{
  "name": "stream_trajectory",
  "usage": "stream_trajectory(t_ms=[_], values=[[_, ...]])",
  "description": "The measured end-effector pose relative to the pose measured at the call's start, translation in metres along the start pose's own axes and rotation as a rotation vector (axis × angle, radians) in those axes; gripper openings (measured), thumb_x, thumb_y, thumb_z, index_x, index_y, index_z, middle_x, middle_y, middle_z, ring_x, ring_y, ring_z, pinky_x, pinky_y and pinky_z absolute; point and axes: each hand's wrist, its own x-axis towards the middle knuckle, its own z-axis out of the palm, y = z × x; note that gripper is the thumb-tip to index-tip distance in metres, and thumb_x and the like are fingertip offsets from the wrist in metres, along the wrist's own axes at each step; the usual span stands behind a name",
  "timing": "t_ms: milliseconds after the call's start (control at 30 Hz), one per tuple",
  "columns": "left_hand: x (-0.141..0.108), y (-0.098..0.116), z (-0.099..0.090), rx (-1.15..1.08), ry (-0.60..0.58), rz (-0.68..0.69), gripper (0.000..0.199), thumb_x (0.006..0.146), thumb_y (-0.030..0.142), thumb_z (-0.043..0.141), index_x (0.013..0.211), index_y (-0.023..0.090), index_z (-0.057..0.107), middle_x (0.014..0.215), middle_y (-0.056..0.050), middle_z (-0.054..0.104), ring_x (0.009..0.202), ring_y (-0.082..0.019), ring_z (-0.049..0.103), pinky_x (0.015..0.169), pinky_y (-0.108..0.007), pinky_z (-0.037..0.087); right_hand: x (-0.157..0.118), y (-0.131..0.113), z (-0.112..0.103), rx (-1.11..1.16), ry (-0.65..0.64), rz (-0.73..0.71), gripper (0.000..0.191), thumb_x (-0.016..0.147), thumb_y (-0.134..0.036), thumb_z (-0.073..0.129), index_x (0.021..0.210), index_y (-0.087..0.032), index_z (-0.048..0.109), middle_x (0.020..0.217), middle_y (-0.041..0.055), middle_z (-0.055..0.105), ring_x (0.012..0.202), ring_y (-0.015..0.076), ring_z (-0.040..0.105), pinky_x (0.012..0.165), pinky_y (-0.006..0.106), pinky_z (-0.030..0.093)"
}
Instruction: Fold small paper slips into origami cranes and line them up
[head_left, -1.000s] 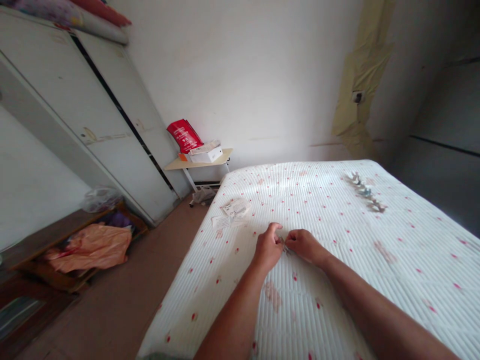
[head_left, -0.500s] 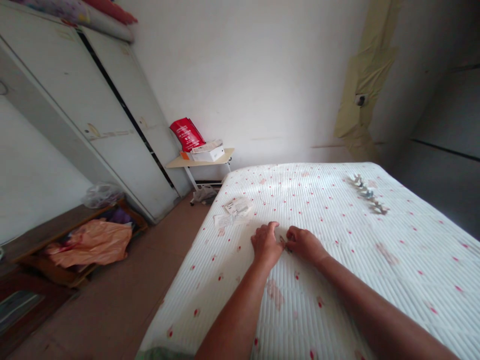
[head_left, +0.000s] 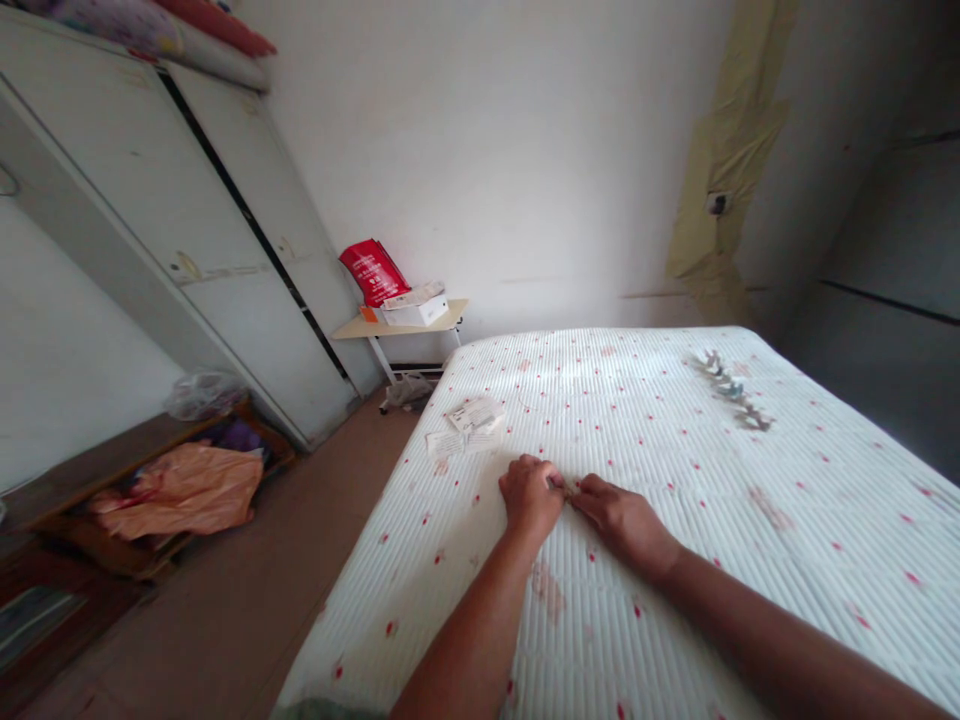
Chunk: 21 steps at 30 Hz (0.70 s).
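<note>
My left hand [head_left: 529, 492] is closed above the mattress, its thumb and fingers pinching one side of a small brownish piece [head_left: 569, 491]. From the right, the fingertips of my right hand [head_left: 624, 514] grip the other side of it. Fingers cover most of the piece, so its kind cannot be made out. Beyond my left hand lie printed paper sheets [head_left: 474, 420]. Farther off to the right, several small spiky figures [head_left: 731, 387] in pale, bluish and brown tones stand in a row.
The white ribbed mattress cover [head_left: 675, 580] has red dots. A small table [head_left: 352, 326] with a red bag [head_left: 373, 271] and a white box [head_left: 417, 311] stands against the wall. At left are a wardrobe [head_left: 225, 300] and a low wooden shelf [head_left: 127, 445] with an orange cloth-like bundle [head_left: 184, 487].
My left fingers have curled inward from a more spread pose and now pinch the small piece. My right hand has turned flatter and shifted slightly down, its fingertips still at the piece.
</note>
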Motion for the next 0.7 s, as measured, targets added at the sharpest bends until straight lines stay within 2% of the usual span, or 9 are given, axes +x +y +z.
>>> stream_trajectory(t_ms=[167,300,433,500,567,700], values=[[0.003,0.001,0.0,0.002,-0.002,-0.025,0.003,0.065,0.025,0.067,0.067,0.025,0.065,0.087,0.001,0.059,0.092,-0.018,0.051,0.078,-0.03,0.035,-0.005,-0.003,-0.009,-0.113,-0.008,-0.157,0.021,0.088,-0.014,0.04,0.093,-0.016,0.06,0.09,0.0066,0.059,0.074,0.0151,0.056,0.056,0.023,0.044],[-0.001,0.0,0.001,-0.011,0.041,0.025,0.003,0.065,0.023,0.066,0.068,0.024,0.066,0.085,0.001,0.059,0.089,-0.018,0.051,0.078,-0.031,0.036,-0.007,-0.004,-0.012,-0.141,-0.02,-0.175,0.02,0.088,-0.014,0.041,0.096,-0.016,0.059,0.091,0.0069,0.059,0.074,0.0153,0.055,0.056,0.023,0.044],[-0.013,-0.007,-0.003,-0.015,0.067,0.21,0.014,0.071,0.015,0.06,0.077,0.026,0.067,0.086,0.0,0.059,0.09,-0.016,0.05,0.081,-0.031,0.036,-0.007,-0.005,-0.01,-0.147,-0.018,-0.129,0.021,0.086,-0.013,0.044,0.101,-0.017,0.058,0.089,0.0065,0.059,0.073,0.0153,0.055,0.055,0.022,0.042],[-0.021,-0.011,-0.008,0.02,0.035,0.335,0.026,0.073,0.009,0.055,0.087,0.027,0.067,0.088,-0.001,0.058,0.09,-0.016,0.048,0.081,-0.031,0.037,-0.007,-0.005,-0.008,-0.13,-0.024,-0.118,0.021,0.085,-0.013,0.045,0.1,-0.017,0.059,0.088,0.0061,0.059,0.072,0.0149,0.055,0.054,0.022,0.042],[-0.027,-0.014,-0.013,0.096,-0.006,0.428,0.029,0.075,0.01,0.052,0.094,0.027,0.065,0.09,-0.002,0.056,0.09,-0.017,0.047,0.079,-0.032,0.037,-0.007,-0.003,-0.007,-0.098,-0.03,-0.108,0.02,0.085,-0.013,0.045,0.097,-0.018,0.061,0.087,0.0058,0.059,0.071,0.0146,0.055,0.054,0.021,0.041],[-0.033,-0.013,-0.019,0.254,-0.03,0.473,0.024,0.083,0.019,0.046,0.099,0.027,0.062,0.089,-0.004,0.054,0.09,-0.019,0.046,0.076,-0.034,0.037,-0.006,0.005,-0.01,0.047,-0.052,-0.061,0.025,0.084,-0.01,0.042,0.09,-0.021,0.064,0.085,0.0037,0.059,0.074,0.0137,0.057,0.058,0.02,0.042]])
